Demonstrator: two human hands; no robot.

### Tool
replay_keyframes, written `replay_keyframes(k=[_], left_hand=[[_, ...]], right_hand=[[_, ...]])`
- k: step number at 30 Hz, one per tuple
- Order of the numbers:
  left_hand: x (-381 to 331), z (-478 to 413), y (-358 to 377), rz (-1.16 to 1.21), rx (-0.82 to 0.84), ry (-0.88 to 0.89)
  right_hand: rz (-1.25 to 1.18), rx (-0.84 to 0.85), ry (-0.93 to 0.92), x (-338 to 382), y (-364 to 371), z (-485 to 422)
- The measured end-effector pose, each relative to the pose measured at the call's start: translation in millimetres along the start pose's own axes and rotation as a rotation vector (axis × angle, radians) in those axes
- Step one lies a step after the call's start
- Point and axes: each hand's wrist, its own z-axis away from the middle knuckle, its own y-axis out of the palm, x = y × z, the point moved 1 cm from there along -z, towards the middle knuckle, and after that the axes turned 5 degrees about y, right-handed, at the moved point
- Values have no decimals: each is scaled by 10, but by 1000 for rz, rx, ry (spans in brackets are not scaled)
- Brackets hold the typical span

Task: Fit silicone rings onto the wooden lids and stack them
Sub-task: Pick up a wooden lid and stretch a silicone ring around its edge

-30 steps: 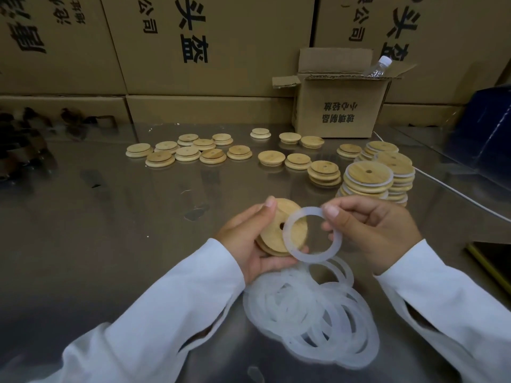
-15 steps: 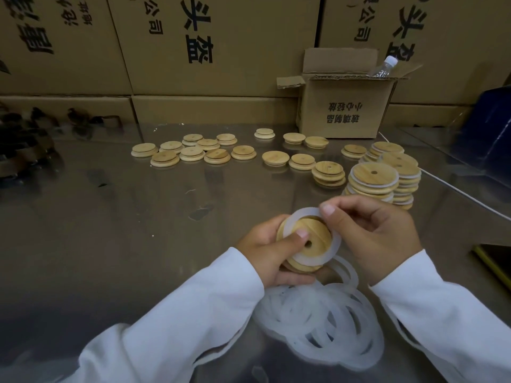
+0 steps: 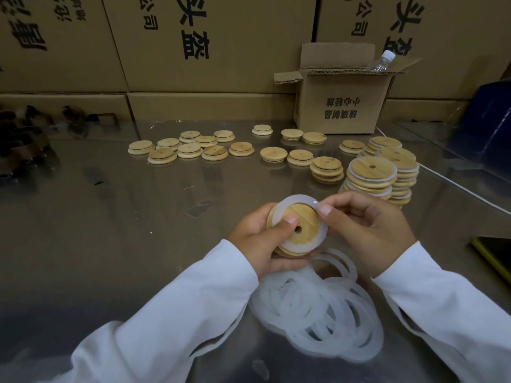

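Across the far left of the table (image 3: 83,217) lie some fifteen bare lids (image 3: 189,150). Your left hand (image 3: 260,239) curls round one wooden lid (image 3: 304,225), held above the table, thumb pressed on its face. That lid is stiff and light; keep it by the edge. One silicone ring (image 3: 293,201) sits partly on it, soft and stretchy. The loose rings (image 3: 318,308) below overlap too much to count. Your right hand (image 3: 367,225) pinches the ring's rim. Beyond it stand four stacks (image 3: 370,172), I reckon.
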Motion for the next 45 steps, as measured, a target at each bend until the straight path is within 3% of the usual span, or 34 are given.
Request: replay_keyframes(k=[16, 28, 45], left_hand=[[66, -3, 26, -90, -22, 36], [57, -1, 20, -98, -56, 61], [59, -7, 12, -112, -111, 108]], right_hand=[[12, -48, 93, -32, 20, -5], [-22, -14, 34, -18, 42, 15], [-53, -14, 106, -22, 16, -9]])
